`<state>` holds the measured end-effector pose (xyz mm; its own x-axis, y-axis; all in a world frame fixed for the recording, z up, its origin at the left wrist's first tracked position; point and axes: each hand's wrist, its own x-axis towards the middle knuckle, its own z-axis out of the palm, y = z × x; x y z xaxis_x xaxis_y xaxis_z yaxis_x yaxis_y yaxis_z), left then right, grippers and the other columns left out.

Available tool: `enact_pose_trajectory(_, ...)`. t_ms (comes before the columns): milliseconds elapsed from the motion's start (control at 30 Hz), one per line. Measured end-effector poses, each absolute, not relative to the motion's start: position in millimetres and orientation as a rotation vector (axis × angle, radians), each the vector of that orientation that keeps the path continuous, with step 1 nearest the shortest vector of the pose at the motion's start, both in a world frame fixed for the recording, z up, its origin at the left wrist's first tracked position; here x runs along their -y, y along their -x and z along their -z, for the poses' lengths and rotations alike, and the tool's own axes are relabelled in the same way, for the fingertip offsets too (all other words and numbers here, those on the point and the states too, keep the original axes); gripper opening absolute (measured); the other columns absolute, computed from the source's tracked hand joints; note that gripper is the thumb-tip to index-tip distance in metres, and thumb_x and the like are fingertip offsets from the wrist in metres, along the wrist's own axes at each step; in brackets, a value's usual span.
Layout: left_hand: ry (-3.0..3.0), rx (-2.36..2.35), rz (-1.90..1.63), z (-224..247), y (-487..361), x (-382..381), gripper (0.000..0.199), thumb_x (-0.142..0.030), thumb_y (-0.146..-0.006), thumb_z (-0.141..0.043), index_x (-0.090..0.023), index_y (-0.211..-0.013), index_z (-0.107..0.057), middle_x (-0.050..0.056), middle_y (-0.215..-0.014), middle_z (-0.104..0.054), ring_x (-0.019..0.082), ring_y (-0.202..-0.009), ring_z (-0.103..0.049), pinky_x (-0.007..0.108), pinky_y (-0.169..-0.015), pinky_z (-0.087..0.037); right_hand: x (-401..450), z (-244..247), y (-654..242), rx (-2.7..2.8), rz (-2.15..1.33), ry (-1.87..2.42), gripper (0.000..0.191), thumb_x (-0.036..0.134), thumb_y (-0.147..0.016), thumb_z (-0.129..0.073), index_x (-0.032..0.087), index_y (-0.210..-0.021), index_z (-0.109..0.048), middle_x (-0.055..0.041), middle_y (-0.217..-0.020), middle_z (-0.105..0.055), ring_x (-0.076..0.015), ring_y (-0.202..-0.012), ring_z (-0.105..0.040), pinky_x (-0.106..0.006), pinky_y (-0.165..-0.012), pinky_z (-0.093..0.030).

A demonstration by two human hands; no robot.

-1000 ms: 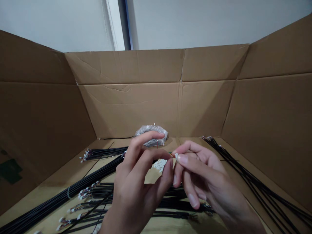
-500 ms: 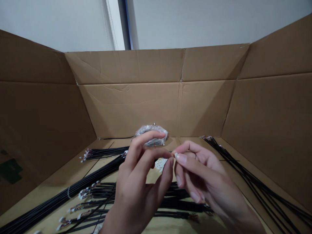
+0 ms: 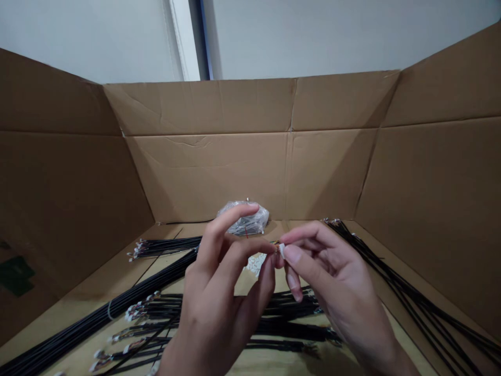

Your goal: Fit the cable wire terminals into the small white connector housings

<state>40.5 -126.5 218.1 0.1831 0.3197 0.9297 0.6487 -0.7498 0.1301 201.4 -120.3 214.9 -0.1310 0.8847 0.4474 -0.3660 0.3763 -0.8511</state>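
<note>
Between the fingertips of my right hand (image 3: 332, 277) is a small white connector (image 3: 282, 250), pinched by thumb and index finger. My left hand (image 3: 223, 282) pinches thin coloured wires (image 3: 276, 247) right beside the connector, its index finger raised. The fingertips of both hands nearly meet. Whether the wires are seated in the connector cannot be made out. Beyond the hands lies a pile of small white connectors (image 3: 255, 263), partly covered by my left hand. Below them, short black cables (image 3: 289, 329) with white connectors and bare wire ends lie across the surface.
A long bundle of black cables (image 3: 117, 305), tied with a band, runs along the left. Another bundle (image 3: 156, 245) lies behind it. Loose black cables (image 3: 407, 292) stretch along the right. A clear plastic bag (image 3: 254, 222) rests against the cardboard back wall (image 3: 211, 167); cardboard also rises at both sides.
Both hands have shifted slightly left. The fingers of my right hand have changed position around the connector, and the connector appears turned, with more of its white side showing.
</note>
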Motion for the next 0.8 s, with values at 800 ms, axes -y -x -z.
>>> enact_pose_trajectory(800, 2.206, 0.947, 1.683, -214.9, -40.7, 124.1, 0.018, -0.01, -0.098, -0.064, -0.025, -0.108, -0.067, 0.002, -0.131, -0.059, 0.004, -0.066, -0.059, 0.02, -0.056, -0.053, 121.3, -217.9, -201.1, 1.366, -0.769, 0.572, 0.018, 0.014, -0.086, -0.076, 0.031, -0.087, -0.082, 0.0052, -0.067, -0.071, -0.0053, -0.054, -0.059, -0.011, -0.051, -0.051)
